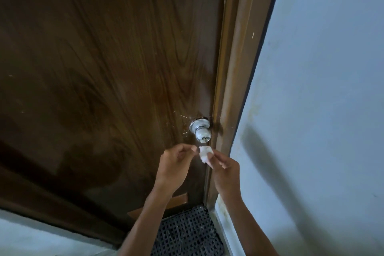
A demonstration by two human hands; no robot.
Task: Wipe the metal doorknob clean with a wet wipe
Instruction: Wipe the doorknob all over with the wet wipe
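Polished metal, the doorknob (pixel 200 131) juts from the right edge of a dark wood-grain door (pixel 104 68), close to the brown door frame (pixel 234 68). Both hands are raised just beneath it, and neither touches it. Between them is a small folded white wet wipe (pixel 204 155), directly below the knob and a little apart from it. The right hand (pixel 225 169) pinches the wipe's right side between thumb and fingers. The left hand (pixel 176 164) is curled, its thumb and forefinger drawn together right at the wipe's upper left corner; whether they actually have hold of it I cannot tell. A pale blue wall (pixel 322 110) stands to the right, and a black lattice mat (pixel 187 233) lies on the floor under the forearms.
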